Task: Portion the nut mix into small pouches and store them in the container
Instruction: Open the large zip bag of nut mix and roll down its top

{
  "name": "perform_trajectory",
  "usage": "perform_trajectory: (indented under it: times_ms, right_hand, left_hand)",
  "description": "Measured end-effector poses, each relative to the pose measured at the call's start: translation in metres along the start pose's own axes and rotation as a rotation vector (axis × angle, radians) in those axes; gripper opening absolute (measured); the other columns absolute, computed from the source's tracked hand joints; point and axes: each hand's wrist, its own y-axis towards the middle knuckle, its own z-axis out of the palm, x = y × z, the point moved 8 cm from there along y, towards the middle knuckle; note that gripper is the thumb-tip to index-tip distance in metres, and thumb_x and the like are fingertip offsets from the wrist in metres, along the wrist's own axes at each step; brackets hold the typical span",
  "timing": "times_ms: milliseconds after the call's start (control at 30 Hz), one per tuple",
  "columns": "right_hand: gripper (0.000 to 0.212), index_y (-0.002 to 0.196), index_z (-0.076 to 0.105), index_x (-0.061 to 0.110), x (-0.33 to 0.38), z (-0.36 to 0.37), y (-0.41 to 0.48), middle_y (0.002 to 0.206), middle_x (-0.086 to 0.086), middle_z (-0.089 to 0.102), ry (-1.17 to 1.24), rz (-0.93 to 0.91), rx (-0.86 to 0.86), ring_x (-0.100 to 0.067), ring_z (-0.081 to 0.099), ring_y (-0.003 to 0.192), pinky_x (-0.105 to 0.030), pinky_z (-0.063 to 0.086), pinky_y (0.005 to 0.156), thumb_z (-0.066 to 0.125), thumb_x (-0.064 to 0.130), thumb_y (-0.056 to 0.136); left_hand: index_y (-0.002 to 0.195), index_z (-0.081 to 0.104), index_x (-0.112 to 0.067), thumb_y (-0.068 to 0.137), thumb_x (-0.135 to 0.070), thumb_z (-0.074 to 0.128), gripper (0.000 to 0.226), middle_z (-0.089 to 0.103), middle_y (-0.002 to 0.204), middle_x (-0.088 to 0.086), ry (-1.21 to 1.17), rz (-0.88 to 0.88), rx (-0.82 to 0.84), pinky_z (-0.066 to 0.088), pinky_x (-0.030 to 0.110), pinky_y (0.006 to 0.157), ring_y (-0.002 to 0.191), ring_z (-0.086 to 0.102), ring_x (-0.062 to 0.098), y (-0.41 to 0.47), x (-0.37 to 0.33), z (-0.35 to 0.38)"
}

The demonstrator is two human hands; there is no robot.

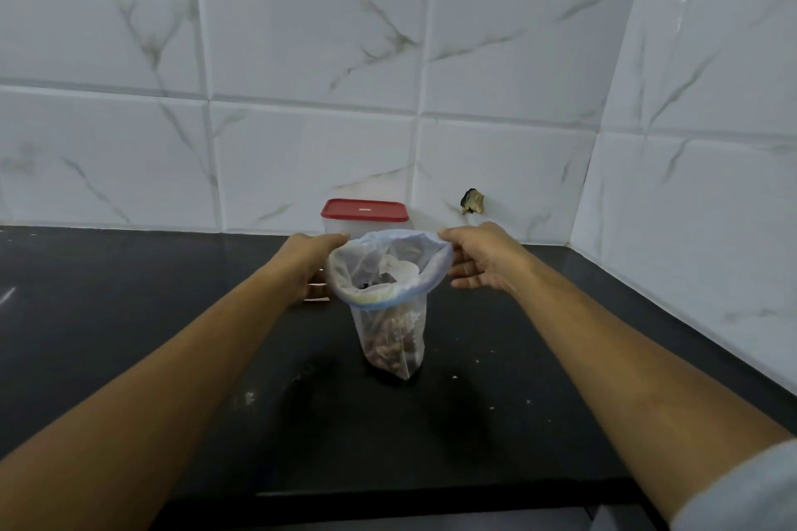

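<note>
Pouch (pixel 388 306) stands mid-counter (pixel 172 315), mouth stretched wide, nut mix (pixel 388 347) at bottom. Left hand (pixel 315 261) pinches left rim, fingers curled behind it. Right hand (pixel 483 259) pinches right rim with thumb and forefinger, other fingers loosely spread. Red-lidded container (pixel 364 211) just beyond, at far wall.

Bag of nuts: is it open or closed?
Open. The left hand and right hand hold the bag with its rim stretched wide, nuts showing inside.

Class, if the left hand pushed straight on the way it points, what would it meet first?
Probably the red-lidded container, which stands just beyond the left hand as it pinches the rim of the bag. The depth between them is unclear.
</note>
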Motion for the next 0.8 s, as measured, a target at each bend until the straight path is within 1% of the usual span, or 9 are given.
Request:
perform_trajectory:
  times_ms: [100,167,267,367,500,600,667,733,800]
  right_hand:
    - [0.016,0.105,0.068,0.001,0.011,0.010,0.003,0.087,-0.014,0.072,0.002,-0.020,0.059,-0.023,0.070,0.072,-0.035,0.062,0.062,0.066,0.015,0.098]
    - [0.007,0.096,0.068,0.001,0.016,0.017,0.005,0.079,-0.011,0.072,0.010,-0.027,0.093,-0.022,0.070,0.068,-0.035,0.061,0.059,0.065,0.008,0.097]
    - [0.010,0.094,0.069,0.003,0.020,0.023,0.008,0.073,-0.007,0.072,-0.006,-0.052,0.123,-0.021,0.069,0.065,-0.032,0.059,0.055,0.063,0.009,0.098]
    - [0.012,0.089,0.069,0.005,0.021,0.021,0.013,0.070,-0.007,0.069,-0.011,-0.081,0.097,-0.020,0.067,0.064,-0.032,0.056,0.054,0.064,0.011,0.098]
    - [0.014,0.088,0.070,0.006,0.022,0.022,0.014,0.070,-0.006,0.068,-0.002,-0.096,0.112,-0.019,0.065,0.062,-0.031,0.054,0.052,0.066,0.014,0.098]
    - [0.013,0.093,0.071,0.006,0.024,0.027,0.012,0.072,-0.006,0.069,0.000,-0.117,0.172,-0.020,0.066,0.064,-0.031,0.055,0.054,0.067,0.017,0.098]
    - [0.012,0.097,0.073,0.005,0.028,0.029,0.010,0.077,-0.009,0.070,-0.008,-0.150,0.193,-0.020,0.066,0.067,-0.031,0.056,0.055,0.068,0.017,0.097]
    - [0.014,0.103,0.076,0.003,0.034,0.024,0.010,0.088,-0.014,0.073,-0.014,-0.197,0.155,-0.021,0.068,0.075,-0.035,0.061,0.063,0.070,0.013,0.095]
    - [0.013,0.102,0.078,0.005,0.041,0.016,0.014,0.098,-0.016,0.075,-0.022,-0.244,0.081,-0.023,0.068,0.083,-0.041,0.063,0.080,0.070,0.010,0.094]
  left_hand:
    - [0.116,0.063,0.001,0.095,-0.023,0.071,0.033,0.073,0.104,0.020,0.110,-0.007,0.034,0.062,0.042,0.074,0.082,0.072,0.030,0.003,-0.009,0.007]
    - [0.118,0.064,0.002,0.097,-0.020,0.068,0.031,0.073,0.101,0.018,0.113,-0.022,0.077,0.062,0.043,0.078,0.082,0.071,0.029,0.006,-0.013,0.015]
    - [0.114,0.066,0.002,0.102,-0.018,0.061,0.025,0.073,0.096,0.015,0.116,-0.022,0.151,0.059,0.043,0.083,0.085,0.070,0.028,0.004,-0.019,0.028]
    - [0.110,0.067,-0.001,0.099,-0.024,0.065,0.026,0.074,0.104,0.017,0.266,0.046,0.145,0.060,0.047,0.088,0.097,0.072,0.033,0.008,-0.024,0.030]
    - [0.118,0.065,-0.003,0.092,-0.036,0.075,0.043,0.072,0.110,0.015,0.316,0.111,0.074,0.061,0.040,0.072,0.095,0.071,0.030,0.019,-0.029,0.023]
    - [0.138,0.053,-0.010,0.090,-0.027,0.076,0.056,0.064,0.126,0.013,0.357,0.266,0.025,0.059,0.048,0.090,0.107,0.066,0.032,0.022,-0.044,0.026]
    - [0.145,0.047,-0.013,0.089,-0.020,0.076,0.063,0.059,0.134,0.012,0.388,0.323,0.068,0.056,0.051,0.097,0.113,0.064,0.033,0.023,-0.054,0.032]
    - [0.140,0.052,-0.015,0.088,-0.020,0.078,0.059,0.061,0.128,0.011,0.441,0.340,0.110,0.059,0.049,0.091,0.106,0.066,0.031,0.025,-0.062,0.037]
    - [0.122,0.063,-0.012,0.088,-0.025,0.078,0.040,0.067,0.107,0.009,0.521,0.372,0.093,0.060,0.037,0.072,0.088,0.068,0.024,0.025,-0.071,0.037]
